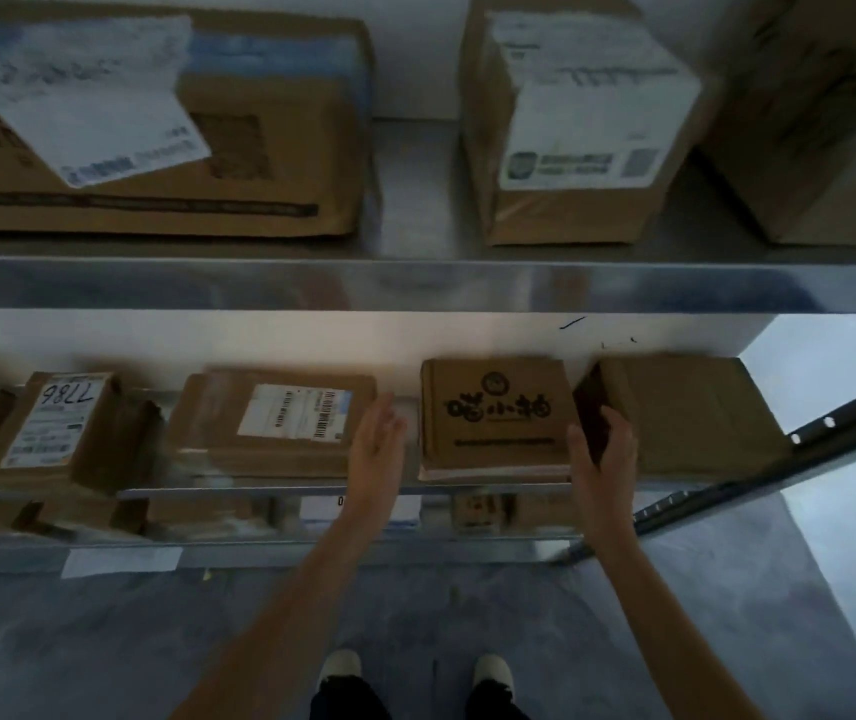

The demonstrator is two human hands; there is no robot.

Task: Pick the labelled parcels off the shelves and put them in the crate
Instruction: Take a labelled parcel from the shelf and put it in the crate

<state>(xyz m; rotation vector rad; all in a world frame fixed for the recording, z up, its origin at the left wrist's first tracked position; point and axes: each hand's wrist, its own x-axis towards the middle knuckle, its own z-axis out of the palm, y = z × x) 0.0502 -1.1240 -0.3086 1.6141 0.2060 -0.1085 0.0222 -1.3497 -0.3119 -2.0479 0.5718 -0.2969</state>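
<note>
Metal shelving unit [415,285], galvanised, seen from above in dim light; 3 tiers are visible, with a pale wall behind and a grey mottled floor [104,641] below.

Upper shelf: a wide flat carton [259,163] with a white label lifted at one corner is placed at the left; a taller labelled box [582,148] stands right of centre; a plain brown carton [820,122] is partly seen at the far right.

Middle shelf, left to right: a parcel marked 7786 [59,423]; a flat parcel with barcode label [280,423]; a printed brown box [496,415] bearing black characters and a round logo; a plain brown parcel [691,413] at the end of the shelf.

Lowest shelf: several small parcels are glimpsed, too blurred to be itemised. A white tag [122,559] is fixed to the front rail.

Left hand [376,439]: held open, fingers extended, just beside the left edge of the printed brown box; contact cannot be told.

Right hand [605,449]: curled at the box's right side, grip set against that edge, with the fingers between it and the plain brown parcel.

A dark perforated upright [831,423] runs diagonally at the right. 2 pale shoes [340,665] are seen on the floor.
</note>
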